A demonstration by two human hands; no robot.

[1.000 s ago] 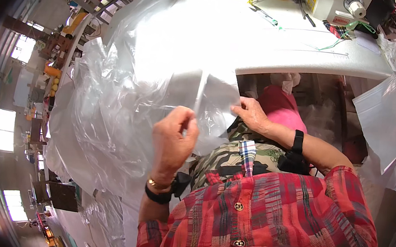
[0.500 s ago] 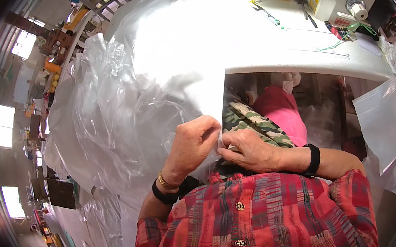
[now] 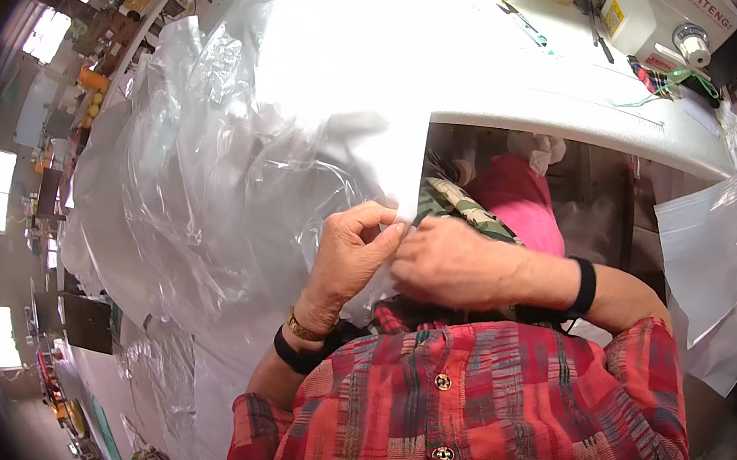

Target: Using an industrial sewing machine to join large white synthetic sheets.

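My left hand (image 3: 349, 251) is closed in a pinch, thumb against fingertips, on a thin edge of the clear plastic sheet (image 3: 207, 181) by the inner edge of the white table (image 3: 533, 107). Close against its fingertips is my right hand (image 3: 452, 264), its fingers curled in and a little blurred. Whatever the right fingers hold is hidden behind the hand. The crumpled plastic spreads over the left side of the table. Camouflage cloth (image 3: 473, 211) and pink cloth (image 3: 521, 199) lie below, in the table's cut-out.
A white machine (image 3: 660, 31) with a round knob stands at the far right. Near it are a green-tipped pen-like tool (image 3: 530, 30), dark slim tools (image 3: 599, 32) and green cord (image 3: 686, 78). More plastic sheeting (image 3: 717, 267) hangs off the right end.
My right hand has shifted slightly left and turned, its back now more toward the view, close to the left fingertips. The left hand keeps its pinch. The whole view has shifted a little.
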